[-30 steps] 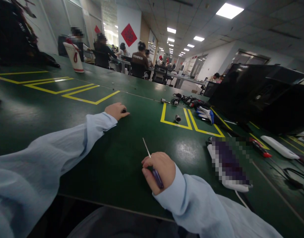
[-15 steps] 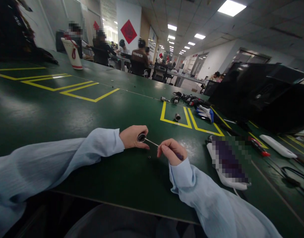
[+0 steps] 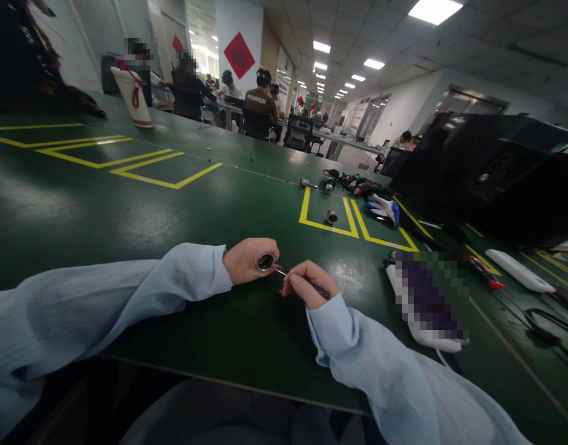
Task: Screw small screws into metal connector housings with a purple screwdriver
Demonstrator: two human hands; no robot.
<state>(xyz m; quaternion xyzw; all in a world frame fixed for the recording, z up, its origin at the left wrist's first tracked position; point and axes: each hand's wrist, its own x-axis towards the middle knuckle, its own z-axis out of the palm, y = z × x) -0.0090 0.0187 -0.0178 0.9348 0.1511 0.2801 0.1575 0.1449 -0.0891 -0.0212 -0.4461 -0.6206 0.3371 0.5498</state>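
My left hand (image 3: pixel 246 261) is closed around a round metal connector shell (image 3: pixel 265 262), its ring-shaped open end turned toward me. In my right hand (image 3: pixel 310 285) is a thin-shafted screwdriver (image 3: pixel 321 292); its dark purple handle shows under the palm. The steel shaft points left, and its tip reaches the rim of the shell beside my left fingertips. Whether the tip sits inside the shell or against its side, I cannot tell. A tiny dark ring-like piece (image 3: pixel 279 291) lies on the green table (image 3: pixel 195 327) just below the two hands.
Another metal connector (image 3: pixel 331 216) stands inside a yellow-taped box. Behind it lie several dark connectors (image 3: pixel 329 184) and a blue-white glove (image 3: pixel 383 209). To the right are a white device (image 3: pixel 413 330), a red-tipped tool (image 3: pixel 485 273) and a black case (image 3: pixel 487 167). A paper cup (image 3: pixel 134 99) stands far left.
My right hand has moved left with the screwdriver, closer to my left hand. The left hand has turned the shell a little, so its open end faces me more.
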